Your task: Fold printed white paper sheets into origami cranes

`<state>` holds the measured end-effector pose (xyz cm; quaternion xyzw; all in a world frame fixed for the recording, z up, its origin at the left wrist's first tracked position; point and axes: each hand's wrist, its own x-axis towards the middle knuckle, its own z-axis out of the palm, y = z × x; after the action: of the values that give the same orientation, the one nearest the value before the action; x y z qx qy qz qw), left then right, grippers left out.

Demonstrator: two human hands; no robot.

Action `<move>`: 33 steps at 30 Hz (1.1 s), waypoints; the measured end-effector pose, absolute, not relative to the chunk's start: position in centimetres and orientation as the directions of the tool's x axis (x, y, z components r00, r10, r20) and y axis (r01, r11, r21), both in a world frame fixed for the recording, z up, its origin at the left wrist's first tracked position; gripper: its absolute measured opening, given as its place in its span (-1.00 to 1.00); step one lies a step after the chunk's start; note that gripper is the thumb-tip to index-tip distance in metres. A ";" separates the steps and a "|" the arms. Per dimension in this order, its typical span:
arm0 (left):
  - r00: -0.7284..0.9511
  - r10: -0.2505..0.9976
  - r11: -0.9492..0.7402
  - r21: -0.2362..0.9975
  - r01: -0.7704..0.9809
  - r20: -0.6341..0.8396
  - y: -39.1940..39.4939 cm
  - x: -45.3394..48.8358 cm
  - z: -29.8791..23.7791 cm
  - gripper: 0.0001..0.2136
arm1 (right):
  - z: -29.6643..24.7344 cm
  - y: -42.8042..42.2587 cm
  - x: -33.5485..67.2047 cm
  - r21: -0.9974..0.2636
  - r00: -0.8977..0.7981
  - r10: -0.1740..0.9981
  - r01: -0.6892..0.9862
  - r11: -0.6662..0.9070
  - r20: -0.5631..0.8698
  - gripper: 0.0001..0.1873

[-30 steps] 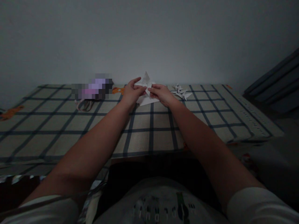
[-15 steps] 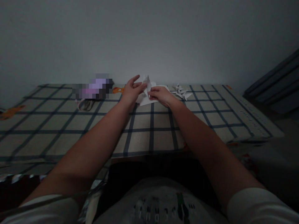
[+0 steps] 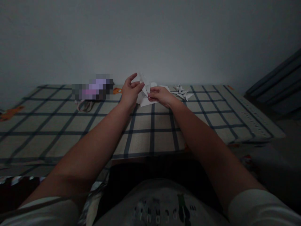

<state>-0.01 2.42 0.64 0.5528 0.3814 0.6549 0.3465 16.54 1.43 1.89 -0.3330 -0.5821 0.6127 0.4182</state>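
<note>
A partly folded white paper [image 3: 146, 93] is held between both hands above the far part of a checked cloth [image 3: 152, 138]. My left hand [image 3: 129, 91] pinches a raised flap of the paper with thumb and lower fingers, while its index finger points up. My right hand [image 3: 160, 95] is closed on the paper's right side, with its knuckles toward me. A flat part of the sheet lies under both hands on the cloth.
Several small folded white paper figures [image 3: 182, 92] lie on the cloth just right of my right hand. A blurred purple object [image 3: 92, 88] with loops beneath it sits to the left. A grey wall stands behind. Dark bedding [image 3: 277, 84] rises at the right.
The paper's tall point has been folded down and leftward. My left hand has shifted slightly left and lifted its index finger. My right hand has stayed nearly in place.
</note>
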 end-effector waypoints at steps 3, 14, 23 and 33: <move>-0.145 0.887 -0.451 0.890 -0.063 0.439 2.5 -0.2 0.6 -0.31 | 1.7 1.6 16.7 -0.982 -0.447 0.884 -0.178 0.065 0.139 -0.85; -0.124 0.871 -0.478 0.878 0.014 0.476 2.2 -0.1 0.5 -0.57 | 1.5 2.5 16.7 -0.966 -0.289 0.939 -0.227 0.121 0.186 -0.65; -0.134 0.882 -0.456 0.890 -0.007 0.451 1.8 0.1 0.6 -0.68 | 2.0 2.1 16.8 -0.949 -0.317 0.930 -0.302 0.090 0.188 -0.68; -0.088 0.926 -0.370 0.929 -0.009 0.368 0.7 0.5 1.3 -0.61 | 1.3 3.0 16.7 -0.952 -0.218 0.948 -0.253 0.175 0.232 -0.81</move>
<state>0.51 0.69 1.28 0.5571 0.4113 0.6122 0.3816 16.71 3.02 1.31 -0.3185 -0.5456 0.5580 0.5382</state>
